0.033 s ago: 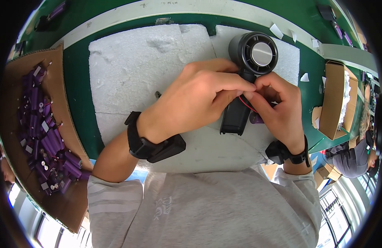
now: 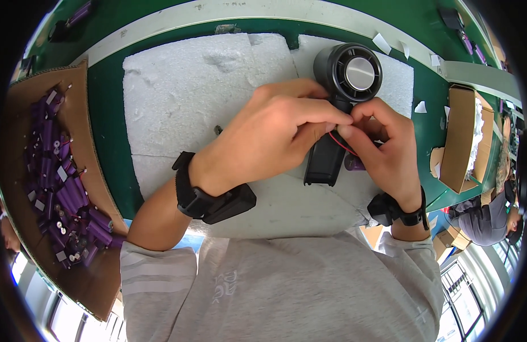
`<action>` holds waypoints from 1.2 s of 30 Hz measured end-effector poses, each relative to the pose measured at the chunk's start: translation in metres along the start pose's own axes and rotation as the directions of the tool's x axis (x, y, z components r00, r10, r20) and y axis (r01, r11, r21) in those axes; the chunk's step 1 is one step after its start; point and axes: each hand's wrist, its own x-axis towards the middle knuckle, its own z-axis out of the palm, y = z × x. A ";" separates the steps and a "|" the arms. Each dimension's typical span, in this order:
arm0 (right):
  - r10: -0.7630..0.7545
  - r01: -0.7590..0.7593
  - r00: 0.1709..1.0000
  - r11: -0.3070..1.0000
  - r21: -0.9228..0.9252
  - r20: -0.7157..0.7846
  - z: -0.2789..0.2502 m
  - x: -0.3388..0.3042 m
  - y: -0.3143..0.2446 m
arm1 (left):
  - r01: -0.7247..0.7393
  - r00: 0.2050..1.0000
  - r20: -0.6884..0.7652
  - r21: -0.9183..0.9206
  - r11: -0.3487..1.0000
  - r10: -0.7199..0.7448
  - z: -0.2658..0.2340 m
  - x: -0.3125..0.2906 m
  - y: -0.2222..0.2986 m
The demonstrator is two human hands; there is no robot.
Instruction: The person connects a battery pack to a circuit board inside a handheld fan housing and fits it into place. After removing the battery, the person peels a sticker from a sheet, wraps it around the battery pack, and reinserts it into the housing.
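Observation:
A black handheld fan (image 2: 338, 67) with a round head and silver centre lies on the foam, its handle (image 2: 325, 162) pointing toward me. Over the top of the handle, the fingertips of both hands meet in a close pinch. My left hand (image 2: 269, 134) reaches across from the left, thumb and forefinger closed at one end of a thin red wire (image 2: 342, 144). The thumb and forefinger of my right hand (image 2: 391, 151) are pressed together there; what lies between them is hidden. A purple cylindrical battery (image 2: 354, 163) shows partly beneath the right hand, beside the handle.
White foam sheets (image 2: 189, 85) cover part of the green table (image 2: 112, 142). A cardboard box (image 2: 95, 165) of purple batteries stands at the left. Another open carton (image 2: 457, 137) with white contents is at the right, near paper scraps (image 2: 381, 43). Another person (image 2: 483, 219) is at far right.
The fan's head has shifted very slightly up and to the left. Both hands keep the same pinch in nearly the same place.

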 end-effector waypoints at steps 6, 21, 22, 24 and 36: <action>0.063 -0.166 0.967 0.890 0.425 0.246 -0.015 0.006 0.004 | 0.014 0.998 -0.060 0.058 0.998 -0.011 -0.009 0.002 -0.004; 0.026 -0.134 0.919 0.959 0.250 0.394 -0.020 0.001 -0.002 | 0.217 0.975 -0.008 -0.151 0.964 -0.221 -0.017 0.004 -0.005; 0.054 -0.188 0.906 0.940 0.284 0.420 -0.021 0.001 -0.002 | 0.231 0.972 -0.012 -0.146 0.962 -0.235 -0.016 0.004 -0.005; 0.049 -0.226 0.903 0.899 0.375 0.427 -0.019 0.001 -0.001 | 0.225 0.973 -0.023 -0.136 0.965 -0.230 -0.017 0.005 -0.005; -0.124 -0.494 0.763 0.521 0.696 0.634 -0.021 0.002 0.007 | 0.185 0.981 -0.059 -0.049 0.982 -0.188 -0.020 0.005 -0.007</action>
